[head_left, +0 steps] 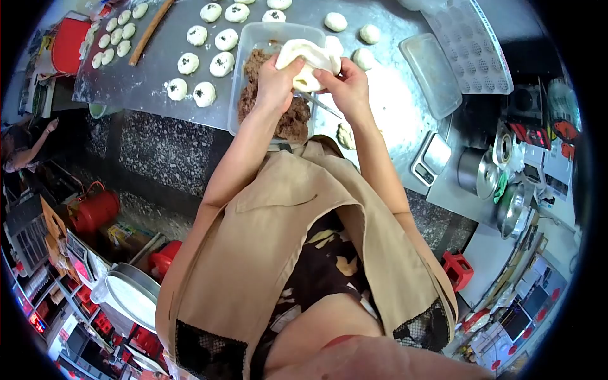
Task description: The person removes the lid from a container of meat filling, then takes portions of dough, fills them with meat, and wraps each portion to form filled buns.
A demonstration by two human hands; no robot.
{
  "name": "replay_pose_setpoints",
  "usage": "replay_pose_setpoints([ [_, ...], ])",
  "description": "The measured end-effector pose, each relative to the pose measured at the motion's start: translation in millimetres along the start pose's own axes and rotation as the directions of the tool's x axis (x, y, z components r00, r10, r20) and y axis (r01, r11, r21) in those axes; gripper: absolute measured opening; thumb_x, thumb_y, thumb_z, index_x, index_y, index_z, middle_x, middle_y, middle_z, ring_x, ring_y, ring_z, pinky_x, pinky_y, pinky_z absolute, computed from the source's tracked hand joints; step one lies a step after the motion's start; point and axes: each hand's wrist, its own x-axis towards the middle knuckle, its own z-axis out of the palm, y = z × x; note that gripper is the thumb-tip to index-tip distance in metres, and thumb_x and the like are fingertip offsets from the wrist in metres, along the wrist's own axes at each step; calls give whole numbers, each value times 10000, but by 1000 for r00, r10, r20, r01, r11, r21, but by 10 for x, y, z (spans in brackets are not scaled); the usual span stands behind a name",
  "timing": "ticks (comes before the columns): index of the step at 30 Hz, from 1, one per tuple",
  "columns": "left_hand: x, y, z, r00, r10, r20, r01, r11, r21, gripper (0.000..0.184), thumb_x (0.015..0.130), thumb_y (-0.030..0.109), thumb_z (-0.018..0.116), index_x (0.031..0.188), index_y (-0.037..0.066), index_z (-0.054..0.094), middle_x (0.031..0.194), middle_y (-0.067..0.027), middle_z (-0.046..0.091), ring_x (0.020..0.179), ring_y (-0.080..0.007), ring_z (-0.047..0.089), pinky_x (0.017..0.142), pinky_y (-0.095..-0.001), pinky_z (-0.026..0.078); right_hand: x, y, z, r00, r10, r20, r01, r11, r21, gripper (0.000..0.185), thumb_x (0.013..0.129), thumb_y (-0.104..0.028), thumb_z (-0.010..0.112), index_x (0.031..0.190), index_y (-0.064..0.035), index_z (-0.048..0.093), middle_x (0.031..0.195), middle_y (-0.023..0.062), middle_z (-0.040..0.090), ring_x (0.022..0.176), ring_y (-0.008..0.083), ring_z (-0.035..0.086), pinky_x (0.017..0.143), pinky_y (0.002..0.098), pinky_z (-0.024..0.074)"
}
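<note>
A floppy sheet of pale dough (310, 57) is stretched between both hands above a clear plastic tub (285, 31). My left hand (277, 82) pinches its left side, the thumb on top. On the right side my right hand (345, 85) grips the dough between thumb and fingers. Brown minced filling (291, 123) lies in the tub, under and to the left of the hands. A thin metal tool (320, 104) slants out below the dough; whether a hand holds it cannot be made out. Near my right wrist sits a small lumpy dough piece (346, 135).
Several round buns with dark specks (221, 63) and a wooden rolling pin (151, 31) are on the left. Plain dough balls (369, 33), a clear lid (432, 75), a scale (432, 158) and a metal pot (476, 172) are on the right. A person's arm (39, 142) shows far left.
</note>
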Motion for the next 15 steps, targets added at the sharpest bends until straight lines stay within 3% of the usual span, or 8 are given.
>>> replay_pose_setpoints([
  [4, -37, -33, -163, 998, 47, 36, -41, 989, -144, 291, 860, 0, 561, 1143, -43, 507, 1068, -128, 595, 964, -228, 605, 837, -353, 515, -4, 40, 53, 999, -13, 43, 12, 999, 33, 147, 793, -13, 628, 923, 38, 583, 820, 79, 631, 679, 114, 601, 554, 246, 508],
  [6, -130, 95, -141, 980, -76, 185, 130, 944, -304, 306, 858, 15, 573, 1150, -41, 502, 1063, -122, 593, 971, -239, 601, 859, -364, 510, -25, 24, 84, 997, -16, 69, 17, 1000, -14, 204, 788, -55, 656, 951, 41, 581, 814, 70, 630, 690, 113, 596, 581, 249, 504],
  [8, -123, 41, -212, 990, -83, 118, 115, 949, -293, 330, 851, 15, 584, 1163, -45, 497, 1077, -135, 592, 978, -256, 601, 863, -379, 513, -66, -30, 134, 992, -39, 117, 73, 950, -302, 271, 778, -102, 684, 988, 35, 582, 788, 47, 630, 688, 104, 586, 613, 251, 497],
  [10, -79, -27, -328, 998, -36, -57, 23, 977, -213, 352, 832, -12, 595, 1168, -51, 498, 1092, -152, 593, 980, -270, 605, 848, -395, 523, -82, 23, 106, 980, 76, 184, -21, 958, -285, 416, 764, -184, 718, 1083, 28, 554, 898, 91, 630, 777, 134, 587, 683, 280, 490],
  [12, -66, 8, -505, 980, -17, -198, -37, 963, -268, 375, 784, -83, 607, 1146, -55, 513, 1090, -168, 600, 966, -294, 616, 832, -408, 540, -126, 167, 53, 933, -314, 174, 356, 747, -562, 529, 763, -255, 721, 1166, 12, 509, 1047, 159, 588, 900, 226, 591, 740, 339, 488],
  [13, -83, 59, -633, 958, -21, -284, -54, 966, -254, 387, 782, -86, 606, 1154, -57, 503, 1104, -167, 594, 982, -298, 610, 845, -410, 535, -122, 222, -48, 915, -294, 275, 393, 506, -768, 595, 769, -319, 701, 1239, -39, 468, 1161, 202, 522, 999, 325, 552, 794, 396, 474],
  [14, -130, 195, -709, 930, -28, -367, -64, 970, -237, 399, 781, -90, 605, 1162, -59, 493, 1118, -165, 589, 998, -301, 604, 858, -411, 529, -157, 301, -98, 947, -179, 267, 315, 352, -882, 538, 789, -298, 670, 1249, -93, 481, 1091, 180, 561, 975, 363, 555, 785, 429, 475],
  [15, -177, 316, -806, 914, 2, -405, -104, 968, -229, 414, 788, -80, 604, 1181, -61, 478, 1135, -165, 579, 1016, -303, 595, 874, -418, 520, -167, 357, -121, 971, -22, 238, 231, 344, -910, 492, 789, -270, 661, 1222, -102, 498, 1047, 164, 575, 967, 360, 558, 763, 437, 478],
])
